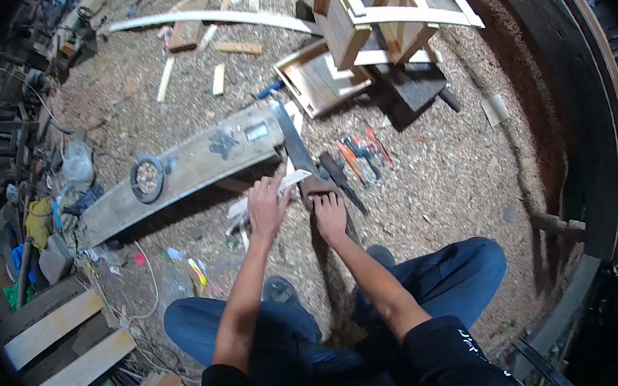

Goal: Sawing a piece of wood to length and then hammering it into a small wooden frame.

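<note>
Head fisheye, above and right of long grey board (pixel 197 168), facing steeply down, fairly near; rim hardly readable.

The long surface (pixel 214 143) slants across the floor (pixel 465 177) ahead and to the person's left, with a ring (pixel 148 196) on its left half, and a saw (pixel 295 146) runs from beside its right end back to the right hand (pixel 330 218). Just right of the saw lies a single tool (pixel 334 169), then a cluster of small tools (pixel 357 160), a tray (pixel 315 83) and wooden frame (pixel 352 47) farther back. Past the surface, offcuts (pixel 239 47) lie near a long strip (pixel 225 17) reaching left from the frame.
</note>
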Demonstrator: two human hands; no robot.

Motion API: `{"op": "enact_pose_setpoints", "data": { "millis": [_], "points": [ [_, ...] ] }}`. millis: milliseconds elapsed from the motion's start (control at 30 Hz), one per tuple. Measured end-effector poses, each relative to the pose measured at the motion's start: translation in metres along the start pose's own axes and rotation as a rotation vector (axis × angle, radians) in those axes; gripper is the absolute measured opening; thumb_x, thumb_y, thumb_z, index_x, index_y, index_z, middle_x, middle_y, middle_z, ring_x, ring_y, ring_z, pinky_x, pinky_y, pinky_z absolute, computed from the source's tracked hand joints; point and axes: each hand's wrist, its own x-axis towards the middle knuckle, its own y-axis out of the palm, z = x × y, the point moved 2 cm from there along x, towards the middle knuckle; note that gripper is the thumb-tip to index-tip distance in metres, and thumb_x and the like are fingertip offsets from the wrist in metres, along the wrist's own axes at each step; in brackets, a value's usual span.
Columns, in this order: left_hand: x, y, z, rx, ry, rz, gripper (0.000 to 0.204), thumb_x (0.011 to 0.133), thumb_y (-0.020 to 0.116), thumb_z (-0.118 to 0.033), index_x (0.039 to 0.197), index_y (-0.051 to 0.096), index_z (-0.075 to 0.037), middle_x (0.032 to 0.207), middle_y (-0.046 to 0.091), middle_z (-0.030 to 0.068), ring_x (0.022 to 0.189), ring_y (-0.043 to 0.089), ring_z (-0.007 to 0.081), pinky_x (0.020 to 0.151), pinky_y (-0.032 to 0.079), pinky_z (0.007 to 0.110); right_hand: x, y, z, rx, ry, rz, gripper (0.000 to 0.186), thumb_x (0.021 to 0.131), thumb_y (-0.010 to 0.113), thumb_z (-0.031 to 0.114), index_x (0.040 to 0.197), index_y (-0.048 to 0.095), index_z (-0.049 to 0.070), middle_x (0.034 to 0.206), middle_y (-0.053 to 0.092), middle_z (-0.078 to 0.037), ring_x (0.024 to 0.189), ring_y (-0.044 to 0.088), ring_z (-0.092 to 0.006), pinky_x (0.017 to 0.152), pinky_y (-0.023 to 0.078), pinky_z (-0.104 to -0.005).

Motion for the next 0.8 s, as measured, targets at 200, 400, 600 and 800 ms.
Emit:
{"op": "enact_pose_setpoints", "data": {
  "millis": [200,400,600,800],
  "points": [
    [0.055,-0.031,0.018,0.032,0.015,-0.223,0.034,0.088,0.067,-0.025,0.118,0.063,-0.010,0.096,0.064,0.0095,0.089,0.058,0.0274,0.080,0.043,0.040,0.023,-0.044,0.030,0.407,0.018,-0.062,0.038,0.076,0.073,0.025,0.104,0.057,0.004,0.096,0.062,-0.018,0.098,0.056,-0.0334,0.087,0.042,-0.0435],
    [0.091,-0.026,0.051,0.038,-0.006,-0.082,0.029,0.087,0.066,-0.025,0.114,0.063,-0.013,0.126,0.051,0.0103,0.121,0.046,0.0285,0.098,0.036,0.043,0.045,-0.107,0.034,0.842,0.352,-0.414,0.028,0.084,0.065,0.023,0.099,0.057,0.001,0.073,0.061,-0.024,0.068,0.062,-0.0422,0.064,0.049,-0.0486],
    [0.089,-0.009,0.058,0.083,0.005,-0.189,0.030,0.088,0.065,-0.030,0.113,0.062,-0.014,0.128,0.050,0.0100,0.125,0.044,0.0265,0.103,0.030,0.044,0.046,-0.140,0.048,1.014,0.345,-0.546,0.032,0.091,0.064,0.032,0.093,0.060,0.001,0.064,0.056,-0.017,0.056,0.058,-0.0287,0.056,0.045,-0.0401],
    [0.089,-0.007,0.058,0.102,-0.016,-0.242,0.029,0.088,0.065,-0.034,0.109,0.063,-0.014,0.125,0.053,0.0084,0.123,0.046,0.0247,0.101,0.030,0.042,0.033,-0.138,0.047,1.042,0.355,-0.511,0.035,0.092,0.063,0.036,0.085,0.058,0.002,0.066,0.057,-0.020,0.060,0.061,-0.0377,0.057,0.046,-0.0448]
  ]
}}
